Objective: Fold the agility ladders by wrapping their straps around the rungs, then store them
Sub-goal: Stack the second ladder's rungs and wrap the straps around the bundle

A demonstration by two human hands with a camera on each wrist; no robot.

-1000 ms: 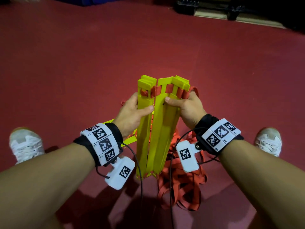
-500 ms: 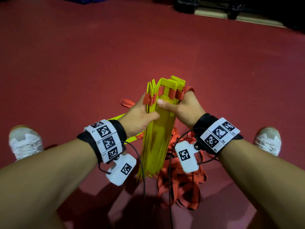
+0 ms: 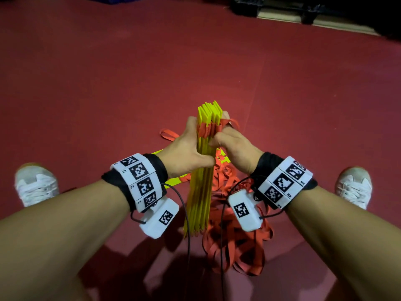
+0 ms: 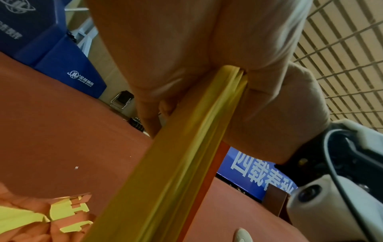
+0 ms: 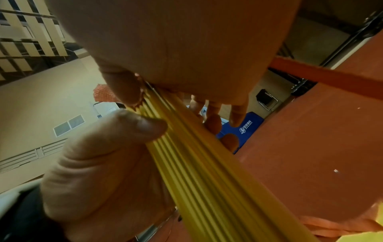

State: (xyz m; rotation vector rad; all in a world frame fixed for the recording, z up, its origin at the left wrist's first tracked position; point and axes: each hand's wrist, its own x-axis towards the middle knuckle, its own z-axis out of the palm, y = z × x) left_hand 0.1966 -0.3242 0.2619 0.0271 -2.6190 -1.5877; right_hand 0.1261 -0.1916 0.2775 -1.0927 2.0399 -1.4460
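A stack of yellow ladder rungs stands upright and edge-on between my hands, its lower end near the floor. My left hand grips it from the left, thumb across the near edges. My right hand grips it from the right, just under the red strap loops at the top. Loose red straps lie piled on the floor below. The left wrist view shows the rungs running out of my left hand. In the right wrist view, my right hand holds the rungs, with a strap beside it.
More yellow rungs and straps lie on the red floor behind my left hand. My white shoes stand on either side. Blue mats and a folding chair sit far off by the wall.
The two separate groups of rungs have been pressed together into one tight stack and turned edge-on. Both hands have closed in towards each other.
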